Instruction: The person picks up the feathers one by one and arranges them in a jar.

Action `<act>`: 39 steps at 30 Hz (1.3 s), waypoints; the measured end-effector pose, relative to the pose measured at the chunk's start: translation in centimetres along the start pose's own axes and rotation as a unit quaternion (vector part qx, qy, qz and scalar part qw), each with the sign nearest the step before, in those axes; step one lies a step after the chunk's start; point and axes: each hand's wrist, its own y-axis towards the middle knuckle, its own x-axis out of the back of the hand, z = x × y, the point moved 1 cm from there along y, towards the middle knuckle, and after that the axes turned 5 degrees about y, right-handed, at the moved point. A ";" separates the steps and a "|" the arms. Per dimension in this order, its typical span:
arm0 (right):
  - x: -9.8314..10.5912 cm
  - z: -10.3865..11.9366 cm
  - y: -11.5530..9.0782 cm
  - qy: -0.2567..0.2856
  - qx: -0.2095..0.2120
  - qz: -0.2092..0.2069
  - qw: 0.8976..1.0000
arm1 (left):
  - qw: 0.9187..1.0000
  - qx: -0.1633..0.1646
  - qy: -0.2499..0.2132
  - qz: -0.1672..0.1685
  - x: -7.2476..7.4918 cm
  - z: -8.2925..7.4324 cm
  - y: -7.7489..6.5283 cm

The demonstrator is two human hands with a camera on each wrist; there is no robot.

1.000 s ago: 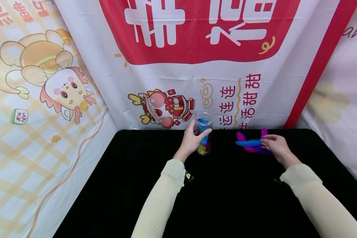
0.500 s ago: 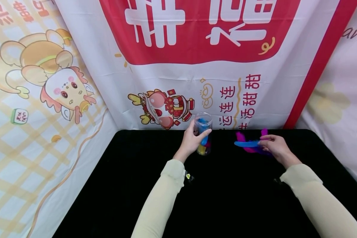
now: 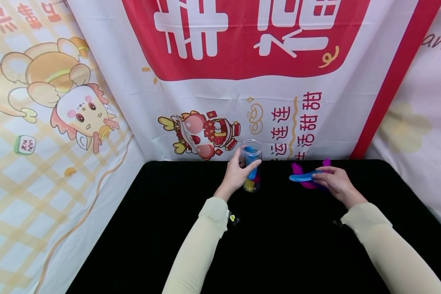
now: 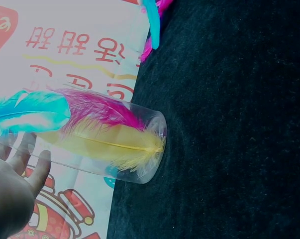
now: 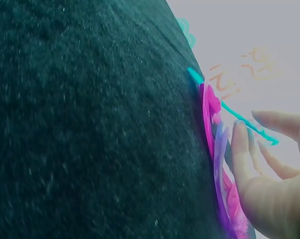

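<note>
My left hand [image 3: 235, 173] grips a clear jar [image 4: 150, 167] that stands upright near the table's back edge. Inside it, the left wrist view shows a blue feather [image 4: 35, 110], a magenta feather [image 4: 100, 108] and a yellow feather [image 4: 90, 144]. With thumb and fingertips, my right hand [image 3: 336, 183] pinches another blue feather [image 3: 300, 177], whose free end points left toward the jar. Under and behind it, loose magenta feathers [image 5: 207, 119] and a purple feather [image 5: 219, 174] lie on the table, partly hidden by the hand in the head view.
The table has a black cloth top [image 3: 279, 249]. A printed white and red hanging [image 3: 213, 94] rises right behind its back edge, and a patterned cloth [image 3: 59, 171] hangs at the left.
My right hand has shifted slightly left with the blue feather, across the loose feathers. The left hand and the jar have stayed in place.
</note>
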 end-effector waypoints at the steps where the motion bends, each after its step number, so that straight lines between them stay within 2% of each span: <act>1: -0.1 0.0 0.0 0.005 -0.001 -0.002 1.000 | 1.000 0.000 0.000 0.000 0.0 0.0 0.0; 15: -1.8 0.0 0.1 0.021 -0.012 -0.021 0.999 | 1.000 -0.005 -0.004 0.001 0.0 0.0 0.1; 23: -2.4 -0.3 0.1 0.027 0.018 -0.027 0.999 | 1.000 -0.003 -0.007 0.000 -0.2 0.1 -0.1; 32: -2.4 -0.3 0.5 -0.017 0.070 -0.071 0.995 | 1.000 -0.006 -0.006 0.000 -0.1 0.0 0.1; 39: -2.8 -0.1 0.4 -0.073 0.097 -0.083 0.989 | 1.000 -0.001 -0.011 0.000 -0.1 0.1 0.0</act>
